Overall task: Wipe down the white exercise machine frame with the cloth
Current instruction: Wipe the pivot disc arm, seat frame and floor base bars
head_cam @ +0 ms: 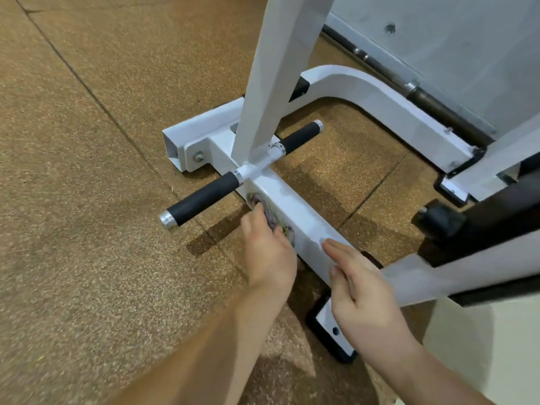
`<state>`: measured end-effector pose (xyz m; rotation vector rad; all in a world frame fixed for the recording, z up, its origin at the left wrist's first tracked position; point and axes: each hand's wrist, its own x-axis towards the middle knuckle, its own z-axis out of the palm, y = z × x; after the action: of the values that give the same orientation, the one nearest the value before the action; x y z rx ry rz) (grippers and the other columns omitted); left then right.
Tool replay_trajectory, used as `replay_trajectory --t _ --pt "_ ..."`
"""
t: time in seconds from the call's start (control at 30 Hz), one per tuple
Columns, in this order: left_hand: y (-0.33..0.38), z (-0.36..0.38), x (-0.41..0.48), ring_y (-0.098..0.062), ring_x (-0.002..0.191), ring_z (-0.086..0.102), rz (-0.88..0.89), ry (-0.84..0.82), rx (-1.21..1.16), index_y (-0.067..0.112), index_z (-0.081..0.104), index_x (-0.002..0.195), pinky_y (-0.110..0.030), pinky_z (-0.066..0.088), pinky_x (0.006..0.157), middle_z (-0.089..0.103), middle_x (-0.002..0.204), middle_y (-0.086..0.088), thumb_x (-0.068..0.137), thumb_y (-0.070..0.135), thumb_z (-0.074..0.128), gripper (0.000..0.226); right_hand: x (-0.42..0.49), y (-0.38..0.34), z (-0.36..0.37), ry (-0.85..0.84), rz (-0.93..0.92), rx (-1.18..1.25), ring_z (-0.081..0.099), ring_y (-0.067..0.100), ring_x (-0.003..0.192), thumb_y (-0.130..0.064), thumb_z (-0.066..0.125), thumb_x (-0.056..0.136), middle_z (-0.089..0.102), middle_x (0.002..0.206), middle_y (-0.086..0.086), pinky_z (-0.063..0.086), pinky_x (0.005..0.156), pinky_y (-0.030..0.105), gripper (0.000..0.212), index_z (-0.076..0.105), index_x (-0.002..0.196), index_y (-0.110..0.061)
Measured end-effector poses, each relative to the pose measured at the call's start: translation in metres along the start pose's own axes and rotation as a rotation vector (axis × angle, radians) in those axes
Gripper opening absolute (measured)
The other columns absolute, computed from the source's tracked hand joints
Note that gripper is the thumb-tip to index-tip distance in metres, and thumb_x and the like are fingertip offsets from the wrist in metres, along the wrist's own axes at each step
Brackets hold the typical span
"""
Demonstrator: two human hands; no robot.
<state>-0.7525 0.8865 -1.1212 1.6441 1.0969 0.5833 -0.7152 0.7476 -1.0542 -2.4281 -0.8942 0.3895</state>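
Pressing cloth [270,220] against white frame [295,204], left hand [270,255] lies flat-fingered; right hand [362,293] rests open-fingered atop it

The person's left hand [268,252] presses a small patterned purple-and-white cloth [271,216] flat against the side of the white square-tube exercise machine frame [295,204], on its low beam; the right hand [361,290] rests with straight fingers on the beam's top edge, just beside the left; a black foam-gripped crossbar [204,198] runs across the beam further along; speckled brown rubber flooring [87,141] lies underneath.
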Motion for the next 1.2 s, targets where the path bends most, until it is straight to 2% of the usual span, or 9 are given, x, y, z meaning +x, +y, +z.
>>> replay_trajectory --t 0.17,0.23,0.33,0.47,0.6,0.77,0.97,1.1,1.2 --pt "-0.013 0.040 -0.078 -0.007 0.096 0.052 0.003 -0.151 -0.089 0.022 0.051 0.112 -0.020 0.049 0.086 0.052 0.116 0.000 0.097 0.009 0.061 0.022 -0.011 -0.005 -0.013 0.053 0.149 0.161 0.043 -0.014 0.119 -0.016 0.041 0.108 0.055 0.136 -0.021 0.031 0.093 -0.004 0.040 0.058 0.143 -0.028" --pt "-0.021 0.051 -0.099 -0.015 0.102 0.055 0.005 -0.221 -0.065 0.022 0.055 0.115 -0.029 0.050 0.088 0.056 0.116 0.002 0.096 0.013 0.064 0.022 -0.011 -0.006 -0.015 0.090 0.212 0.244 0.047 -0.010 0.122 -0.013 0.041 0.109 0.060 0.133 -0.019 0.033 0.096 -0.001 0.038 0.062 0.136 -0.029" --pt "-0.025 0.041 -0.103 -0.012 0.105 0.058 0.065 -0.334 -0.081 0.019 0.063 0.115 -0.021 0.049 0.089 0.058 0.116 0.005 0.095 0.011 0.062 0.021 -0.011 -0.010 -0.014 0.106 0.241 0.323 0.055 -0.005 0.121 -0.008 0.042 0.108 0.064 0.124 -0.021 0.041 0.109 0.015 0.037 0.066 0.126 -0.030" --pt "-0.029 0.002 -0.082 0.002 0.113 0.055 0.161 -0.332 -0.062 0.024 0.065 0.129 -0.015 0.044 0.101 0.056 0.121 0.014 0.094 0.007 0.061 0.039 0.002 -0.019 -0.009 0.069 0.242 0.343 0.050 -0.029 0.101 -0.009 0.042 0.108 0.063 0.116 -0.026 0.037 0.083 -0.007 0.036 0.066 0.127 -0.027" --pt "-0.041 -0.048 -0.065 0.003 0.118 0.054 0.074 -0.162 -0.075 0.028 0.057 0.139 -0.026 0.048 0.106 0.052 0.122 0.026 0.098 0.013 0.064 0.044 0.022 -0.041 0.015 0.058 0.165 0.333 0.061 -0.015 0.077 -0.015 0.050 0.107 0.071 0.106 -0.013 0.046 0.071 0.003 0.026 0.067 0.120 -0.028" --pt "-0.056 -0.122 -0.035 0.005 0.106 0.063 -0.111 0.002 -0.187 0.040 0.054 0.134 -0.030 0.055 0.101 0.061 0.122 0.024 0.097 0.019 0.068 0.044 0.045 -0.090 0.054 -0.008 -0.028 0.262 0.058 0.005 0.122 -0.031 0.053 0.106 0.064 0.130 -0.013 0.048 0.110 0.037 0.031 0.064 0.135 -0.026" --pt "-0.081 -0.187 0.004 0.004 0.106 0.066 -0.096 0.097 -0.154 0.039 0.055 0.133 -0.029 0.057 0.098 0.065 0.121 0.020 0.097 0.017 0.068 0.044 0.076 -0.140 0.093 0.028 -0.312 -0.027 0.040 0.008 0.138 -0.038 0.053 0.105 0.050 0.145 -0.006 0.030 0.120 0.025 0.043 0.060 0.143 -0.019" --pt "-0.091 -0.214 0.052 -0.003 0.115 0.062 0.035 0.055 0.012 0.032 0.055 0.141 -0.037 0.053 0.104 0.064 0.129 0.015 0.095 0.020 0.070 0.050 0.095 -0.137 0.103 0.036 -0.455 -0.198 0.053 0.013 0.121 -0.044 0.055 0.104 0.066 0.122 -0.007 0.033 0.107 0.019 0.037 0.075 0.121 -0.018" --pt "-0.079 -0.217 0.094 -0.003 0.113 0.062 0.153 -0.048 0.075 0.034 0.057 0.138 -0.037 0.054 0.103 0.063 0.125 0.017 0.093 0.022 0.074 0.050 0.105 -0.121 0.097 0.049 -0.497 -0.213 0.054 0.011 0.126 -0.055 0.054 0.100 0.065 0.129 -0.009 0.036 0.108 0.021 0.047 0.074 0.124 -0.020"
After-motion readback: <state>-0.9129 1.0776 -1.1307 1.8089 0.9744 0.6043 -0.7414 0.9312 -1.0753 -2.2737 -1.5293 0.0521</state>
